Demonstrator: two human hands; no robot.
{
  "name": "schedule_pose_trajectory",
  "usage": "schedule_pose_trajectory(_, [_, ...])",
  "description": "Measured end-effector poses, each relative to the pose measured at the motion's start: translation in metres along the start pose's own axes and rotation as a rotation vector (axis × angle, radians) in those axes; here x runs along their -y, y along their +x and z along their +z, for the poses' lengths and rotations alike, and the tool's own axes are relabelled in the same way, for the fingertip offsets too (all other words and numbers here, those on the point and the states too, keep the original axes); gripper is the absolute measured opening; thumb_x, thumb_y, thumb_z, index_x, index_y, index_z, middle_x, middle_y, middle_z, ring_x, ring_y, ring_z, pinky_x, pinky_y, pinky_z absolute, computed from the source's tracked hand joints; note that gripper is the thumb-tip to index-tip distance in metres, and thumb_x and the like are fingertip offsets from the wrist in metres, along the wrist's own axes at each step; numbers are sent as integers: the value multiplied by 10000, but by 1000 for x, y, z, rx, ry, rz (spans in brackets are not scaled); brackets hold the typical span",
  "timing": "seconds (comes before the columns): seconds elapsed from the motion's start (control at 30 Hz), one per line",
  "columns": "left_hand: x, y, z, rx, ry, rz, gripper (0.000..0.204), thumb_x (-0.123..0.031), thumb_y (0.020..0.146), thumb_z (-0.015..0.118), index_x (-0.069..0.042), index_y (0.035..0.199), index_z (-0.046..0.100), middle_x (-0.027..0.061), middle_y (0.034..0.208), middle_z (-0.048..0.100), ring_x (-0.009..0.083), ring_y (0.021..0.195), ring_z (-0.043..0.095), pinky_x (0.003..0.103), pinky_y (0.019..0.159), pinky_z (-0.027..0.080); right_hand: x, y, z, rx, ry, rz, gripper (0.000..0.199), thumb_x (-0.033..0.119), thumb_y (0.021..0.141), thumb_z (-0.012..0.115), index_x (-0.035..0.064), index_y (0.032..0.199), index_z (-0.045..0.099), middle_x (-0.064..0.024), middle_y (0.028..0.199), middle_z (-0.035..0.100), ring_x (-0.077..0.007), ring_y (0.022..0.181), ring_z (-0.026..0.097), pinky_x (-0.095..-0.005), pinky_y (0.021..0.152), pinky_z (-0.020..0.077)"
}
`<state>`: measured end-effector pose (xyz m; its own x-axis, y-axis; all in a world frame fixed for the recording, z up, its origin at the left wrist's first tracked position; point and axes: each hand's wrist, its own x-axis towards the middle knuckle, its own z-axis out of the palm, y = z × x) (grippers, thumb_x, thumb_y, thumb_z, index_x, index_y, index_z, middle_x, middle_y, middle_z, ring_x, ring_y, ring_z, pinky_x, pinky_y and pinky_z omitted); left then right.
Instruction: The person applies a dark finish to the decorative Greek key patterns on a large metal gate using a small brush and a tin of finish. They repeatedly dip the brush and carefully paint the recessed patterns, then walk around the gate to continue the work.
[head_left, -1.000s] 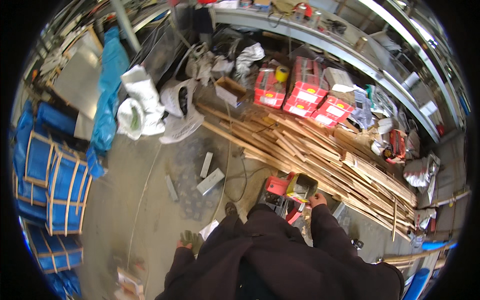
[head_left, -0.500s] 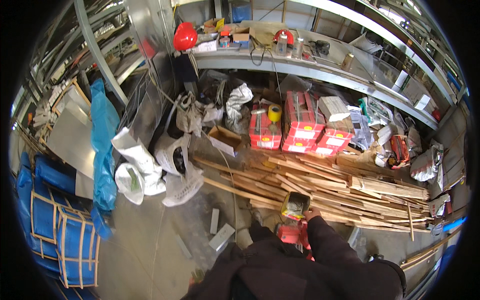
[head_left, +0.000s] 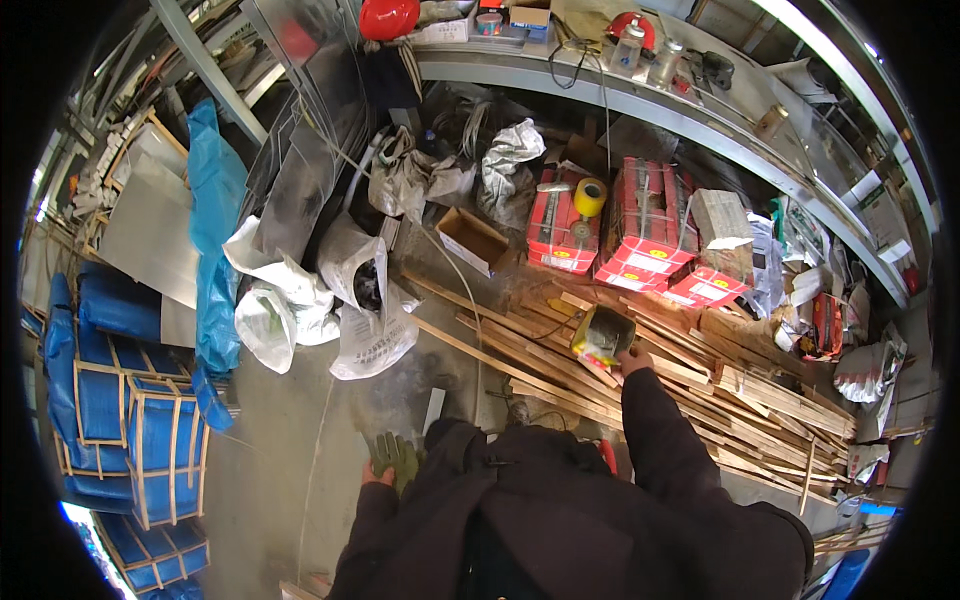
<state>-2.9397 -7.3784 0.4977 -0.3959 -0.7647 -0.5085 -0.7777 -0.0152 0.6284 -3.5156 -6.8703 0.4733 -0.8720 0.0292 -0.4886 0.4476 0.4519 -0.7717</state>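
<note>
My right hand (head_left: 633, 361) is closed on the rim of a small open-topped box (head_left: 602, 338) with yellow and red sides and a dark inside. The box hangs tilted above the near part of a pile of wooden strips (head_left: 560, 370). Low on the left, my left hand (head_left: 377, 474) grips an olive-green work glove (head_left: 399, 458), whose empty fingers point forward over the grey floor. Just past my left hand lies a pale grey block (head_left: 433, 411). A bit of something red (head_left: 608, 457) shows beside my right sleeve, mostly hidden by my body.
Stacked red cartons (head_left: 645, 220) stand beyond the strips, with a roll of yellow tape (head_left: 590, 196) on one. White sacks (head_left: 370, 330) and an open cardboard box (head_left: 472, 240) lie left of them. A metal workbench (head_left: 640, 105) spans the back. Blue crated panels (head_left: 165, 450) stand left.
The view has shifted. My right hand has carried the box forward, farther over the wooden strips. My left hand has come up into view from the lower edge with the glove.
</note>
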Motion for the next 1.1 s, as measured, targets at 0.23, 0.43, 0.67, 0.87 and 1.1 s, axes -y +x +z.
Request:
schedule_pose_trajectory(0.23, [-52,66,-8,22,174,-74,792,-263,848,833,-35,1525,491,246,1316,708,380,1192,709,474,1004,562,81,32,22,-14,238,36,394,139,962,707,-98,1257,598,-225,1049,715,-320,723,778,-417,610,679])
schedule_pose_trajectory(0.43, [-87,188,7,188,-3,-47,798,-247,831,833,-36,1521,492,243,1388,666,383,1333,633,484,1104,508,126,66,54,-127,225,70,310,148,898,701,-116,1059,684,-184,897,726,-287,675,768,-397,609,643])
schedule_pose_trajectory(0.67, [-221,381,-29,206,51,-55,802,-228,838,833,-32,1535,488,248,1400,665,381,1303,654,452,1093,524,240,123,136,-250,49,69,407,136,917,740,-120,1229,690,-214,991,768,-305,713,783,-406,627,651])
schedule_pose_trajectory(0.87, [-291,485,-80,28,-89,57,761,-158,864,787,13,1536,473,234,1330,694,339,1216,693,449,1064,537,367,220,215,-262,103,-57,402,191,905,745,-121,1156,716,-205,988,769,-300,751,779,-416,635,651])
schedule_pose_trajectory(1.1, [-256,477,-76,-48,-1,-30,700,-158,915,710,-28,1553,450,239,1393,669,399,1233,677,509,1040,559,558,394,260,-156,350,-220,346,187,938,716,-68,1169,685,-146,871,699,-250,682,733,-391,549,597])
